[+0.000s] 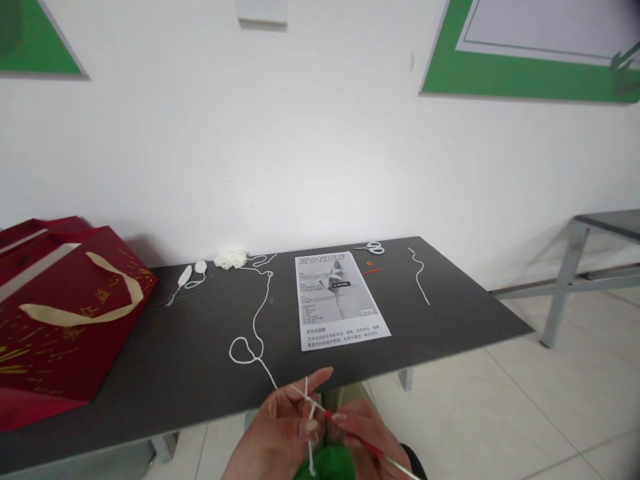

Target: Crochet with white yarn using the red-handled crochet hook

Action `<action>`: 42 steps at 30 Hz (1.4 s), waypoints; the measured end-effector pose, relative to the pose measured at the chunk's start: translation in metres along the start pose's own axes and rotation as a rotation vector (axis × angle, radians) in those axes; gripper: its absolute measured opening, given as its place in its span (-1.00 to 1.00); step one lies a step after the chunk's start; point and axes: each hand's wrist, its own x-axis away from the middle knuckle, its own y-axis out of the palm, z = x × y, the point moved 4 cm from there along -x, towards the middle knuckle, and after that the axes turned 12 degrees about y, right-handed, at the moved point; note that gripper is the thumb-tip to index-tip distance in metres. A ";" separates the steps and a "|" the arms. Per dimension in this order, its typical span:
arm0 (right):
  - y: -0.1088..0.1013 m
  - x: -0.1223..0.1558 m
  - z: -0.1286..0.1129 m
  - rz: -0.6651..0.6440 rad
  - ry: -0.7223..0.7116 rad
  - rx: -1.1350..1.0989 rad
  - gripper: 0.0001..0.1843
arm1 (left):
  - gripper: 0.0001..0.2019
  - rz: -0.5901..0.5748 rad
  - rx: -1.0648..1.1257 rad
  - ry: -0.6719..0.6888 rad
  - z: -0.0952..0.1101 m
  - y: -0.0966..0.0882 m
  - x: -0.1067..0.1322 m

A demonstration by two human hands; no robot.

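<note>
Head view: two hands are being shown at bottom centre of the frame.
Left hand (283, 427): white yarn (269, 375) is being pinched by thumb and fingers.
Right hand (367, 430): red-handled hook (370, 448) is being grasped, its shaft being crossed by yarn.
Yarn bundle (231, 259): being seen left of centre.
Printed sheet (320, 313): being displayed at centre.

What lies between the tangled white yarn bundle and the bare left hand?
The head view shows a slack white yarn strand across the dark grey tabletop, curling into a loop nearer the bare left hand than the bundle.
</note>
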 end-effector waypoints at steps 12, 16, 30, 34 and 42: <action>-0.006 -0.007 0.001 0.030 0.231 -0.283 -0.75 | -0.36 -0.089 0.090 -0.019 0.013 0.002 0.002; -0.009 -0.008 0.000 0.051 0.298 -0.313 -0.73 | -0.43 -0.116 0.119 -0.054 0.013 0.000 0.003; -0.013 -0.010 0.005 -0.026 0.374 -0.357 -0.73 | -0.47 -0.222 0.243 -0.151 0.011 0.004 0.006; -0.017 -0.013 0.010 -0.119 0.394 -0.404 -0.78 | -0.50 -0.199 0.203 -0.145 0.010 0.003 0.008; -0.008 -0.008 0.036 -0.100 0.786 -0.731 -0.83 | -0.47 -0.120 -0.096 0.083 0.005 -0.012 -0.001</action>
